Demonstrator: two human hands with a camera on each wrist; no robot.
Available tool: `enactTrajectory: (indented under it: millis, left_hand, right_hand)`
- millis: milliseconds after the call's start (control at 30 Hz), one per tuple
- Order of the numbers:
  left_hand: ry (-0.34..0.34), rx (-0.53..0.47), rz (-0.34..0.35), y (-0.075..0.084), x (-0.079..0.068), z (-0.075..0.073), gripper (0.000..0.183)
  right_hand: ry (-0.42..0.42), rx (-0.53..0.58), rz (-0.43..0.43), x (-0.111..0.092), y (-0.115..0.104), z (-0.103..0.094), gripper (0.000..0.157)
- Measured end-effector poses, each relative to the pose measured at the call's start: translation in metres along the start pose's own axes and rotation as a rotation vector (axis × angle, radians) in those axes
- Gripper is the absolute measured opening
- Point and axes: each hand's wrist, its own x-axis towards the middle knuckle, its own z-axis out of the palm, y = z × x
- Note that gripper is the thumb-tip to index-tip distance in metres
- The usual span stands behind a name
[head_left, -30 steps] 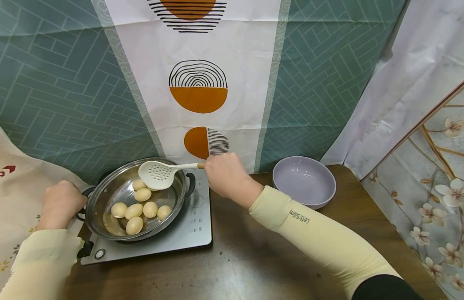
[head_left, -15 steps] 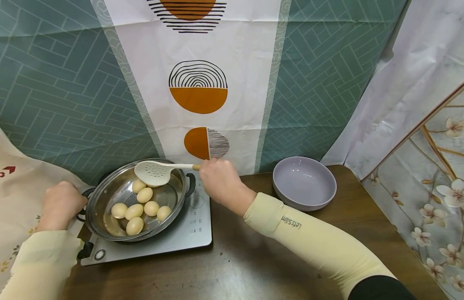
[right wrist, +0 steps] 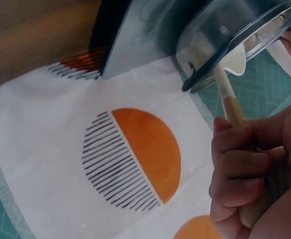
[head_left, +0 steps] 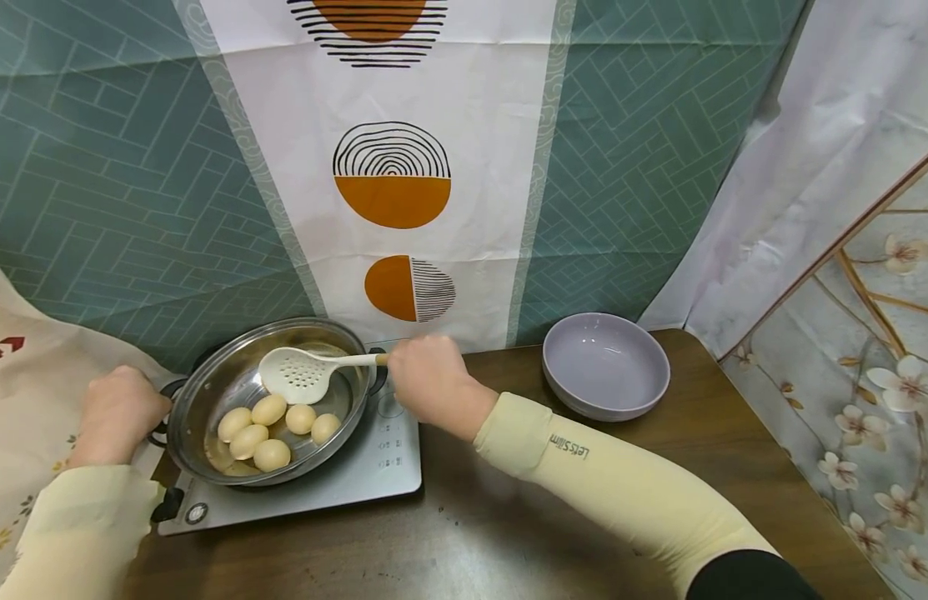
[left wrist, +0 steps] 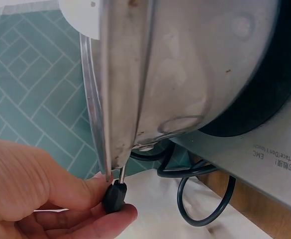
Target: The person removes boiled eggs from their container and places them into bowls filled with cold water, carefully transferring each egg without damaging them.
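A wide steel pan (head_left: 227,379) with two black handles holds several pale eggs (head_left: 272,455) gathered toward its near side. My left hand (head_left: 123,414) is at the pan's left; in the left wrist view, thumb and fingers pinch the black side handle (left wrist: 115,196). My right hand (head_left: 431,379) grips the wooden-ended handle of a white slotted spoon (head_left: 297,375), fingers curled round it in the right wrist view. The spoon's perforated head is over the pan's inside, just behind the eggs. Whether it touches an egg I cannot tell.
Under the pan is a flat silver induction cooker (head_left: 358,487) on a brown wooden table (head_left: 494,533). A lavender bowl (head_left: 606,367) stands at the back right. A black cable (left wrist: 205,221) loops beside the cooker. Patterned cloth hangs behind.
The spoon head has come down and nearer, with my right hand moving slightly left. The rear eggs have shifted toward the near left of the pan. My left hand keeps its hold.
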Motion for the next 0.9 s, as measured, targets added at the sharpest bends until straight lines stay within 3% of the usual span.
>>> enactTrajectory:
  millis: [167,433,667,900]
  left_hand:
    - [-0.004,0.006,0.003,0.001,-0.002,-0.001,0.017]
    - [-0.015,-0.003,0.000,0.005,-0.005,-0.004,0.017]
    - [-0.012,0.004,-0.002,0.004,-0.005,-0.005,0.017]
    - [-0.006,0.002,-0.019,0.004,-0.005,-0.003,0.018]
  right_hand:
    - [-0.128,0.084,0.026,0.002,-0.007,-0.003,0.023]
    - [-0.257,0.175,0.081,0.005,-0.011,-0.002,0.031]
    - [-0.311,0.272,0.124,0.009,-0.014,0.004,0.019]
    - [-0.388,0.397,0.167,0.013,-0.014,0.004,0.016]
